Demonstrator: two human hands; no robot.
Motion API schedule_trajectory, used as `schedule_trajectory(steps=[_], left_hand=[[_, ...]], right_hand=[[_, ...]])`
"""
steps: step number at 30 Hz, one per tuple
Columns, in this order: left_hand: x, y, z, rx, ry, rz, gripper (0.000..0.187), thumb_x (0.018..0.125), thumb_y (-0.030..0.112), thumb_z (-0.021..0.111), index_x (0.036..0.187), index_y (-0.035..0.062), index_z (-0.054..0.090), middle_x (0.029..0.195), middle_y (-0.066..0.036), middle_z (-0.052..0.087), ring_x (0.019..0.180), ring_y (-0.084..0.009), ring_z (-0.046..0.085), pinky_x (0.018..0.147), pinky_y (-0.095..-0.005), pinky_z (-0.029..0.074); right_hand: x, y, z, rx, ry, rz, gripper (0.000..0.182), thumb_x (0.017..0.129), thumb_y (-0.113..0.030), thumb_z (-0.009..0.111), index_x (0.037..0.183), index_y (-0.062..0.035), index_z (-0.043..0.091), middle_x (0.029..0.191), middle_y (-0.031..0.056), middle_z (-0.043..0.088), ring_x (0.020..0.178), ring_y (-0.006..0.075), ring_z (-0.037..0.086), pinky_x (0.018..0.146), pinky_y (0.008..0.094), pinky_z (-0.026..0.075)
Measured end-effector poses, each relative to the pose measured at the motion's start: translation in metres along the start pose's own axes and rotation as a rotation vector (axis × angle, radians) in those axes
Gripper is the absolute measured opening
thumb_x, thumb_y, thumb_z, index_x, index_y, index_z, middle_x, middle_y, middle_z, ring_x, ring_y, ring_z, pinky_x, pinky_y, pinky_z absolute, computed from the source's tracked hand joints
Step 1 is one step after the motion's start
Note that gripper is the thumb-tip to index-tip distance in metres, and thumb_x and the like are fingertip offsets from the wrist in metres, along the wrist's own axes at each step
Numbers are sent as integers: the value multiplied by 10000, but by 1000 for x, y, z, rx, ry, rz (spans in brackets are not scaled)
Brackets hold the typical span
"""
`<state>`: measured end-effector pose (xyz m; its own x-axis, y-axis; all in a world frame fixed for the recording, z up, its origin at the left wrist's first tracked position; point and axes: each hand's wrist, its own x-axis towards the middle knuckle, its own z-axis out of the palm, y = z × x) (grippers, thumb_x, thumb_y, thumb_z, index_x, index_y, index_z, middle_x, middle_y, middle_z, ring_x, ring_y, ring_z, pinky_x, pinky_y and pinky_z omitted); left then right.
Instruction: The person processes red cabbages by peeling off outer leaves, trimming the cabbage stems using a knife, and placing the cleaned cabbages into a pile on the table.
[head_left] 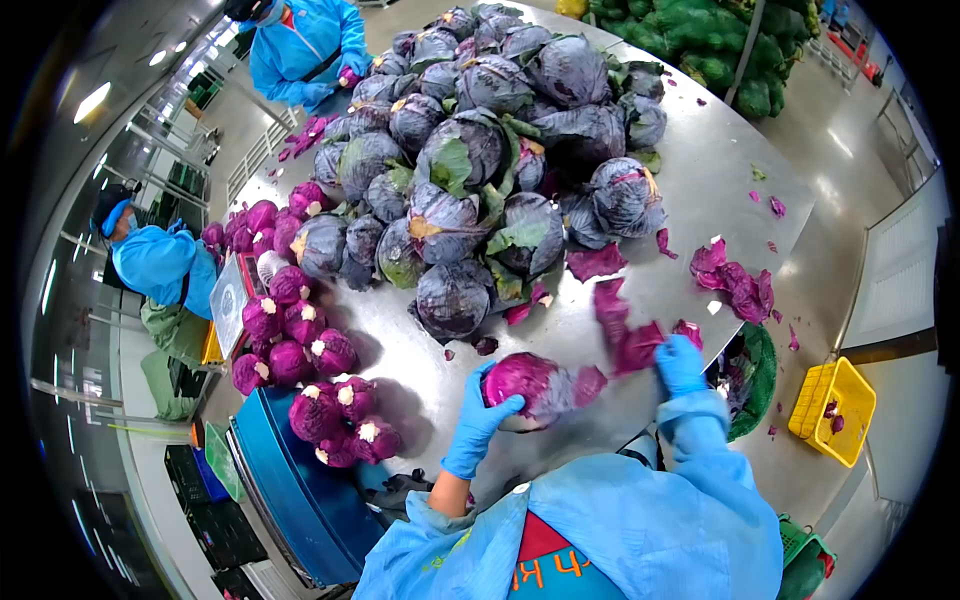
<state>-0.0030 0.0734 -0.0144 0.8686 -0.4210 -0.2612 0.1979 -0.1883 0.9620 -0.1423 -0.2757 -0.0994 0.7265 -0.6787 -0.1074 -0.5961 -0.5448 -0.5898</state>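
My left hand (pixel 482 415), in a blue glove, is closed round the left side of a red cabbage (pixel 522 384) just above the metal table (pixel 425 405). A loosened leaf hangs off the cabbage's right side. Over the table's right edge, my right hand (pixel 682 365), also gloved, pinches purple leaves (pixel 637 347) that stretch up and to the left. A big heap of dark untrimmed cabbages (pixel 455 150) rises beyond my hands. Peeled purple cabbages (pixel 290 362) with pale cut stems lie to the left.
Two co-workers in blue, one person (pixel 300 50) at the far side and another person (pixel 160 255) at the left. Loose leaves (pixel 735 280) lie at the right. A green basket (pixel 758 385) and a yellow crate (pixel 833 410) stand lower right; a blue bin (pixel 290 480) is lower left.
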Motion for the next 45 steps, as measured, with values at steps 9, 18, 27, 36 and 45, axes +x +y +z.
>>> schedule_trajectory(steps=[9,18,27,36,45], left_hand=[[14,64,34,180,45,-173,803,714,373,846,1257,-35,417,1166,-130,527,1034,-210,557,916,-318,477],[28,36,33,37,-62,10,681,734,306,845,1213,2,470,1141,-93,557,1040,-173,558,920,-319,485],[26,51,44,322,237,-145,959,624,532,858,1232,-68,422,1200,-213,470,1100,-283,526,953,-373,465],[61,72,43,648,-248,255,885,594,550,835,1250,28,552,1279,-175,542,1186,-361,510,1028,-417,407],[20,0,67,200,360,332,755,819,306,742,1378,-30,362,1376,-222,399,1274,-348,406,1084,-418,331]], right_hand=[[2,73,-121,-269,219,220,300,843,-298,666,1087,-126,633,979,123,683,808,310,660,740,418,515],[-8,-101,46,885,-715,450,346,899,-399,648,875,-53,647,676,46,614,456,124,518,381,267,365],[-19,-135,-79,1558,-323,275,188,831,-139,677,1006,-85,633,863,0,612,692,105,596,614,228,506],[31,1,-77,532,-60,131,522,819,-52,711,1317,-29,555,1087,60,660,897,123,599,783,256,488],[20,-153,4,681,-623,97,556,832,-342,758,1279,-49,607,894,12,657,799,87,574,704,243,478]])
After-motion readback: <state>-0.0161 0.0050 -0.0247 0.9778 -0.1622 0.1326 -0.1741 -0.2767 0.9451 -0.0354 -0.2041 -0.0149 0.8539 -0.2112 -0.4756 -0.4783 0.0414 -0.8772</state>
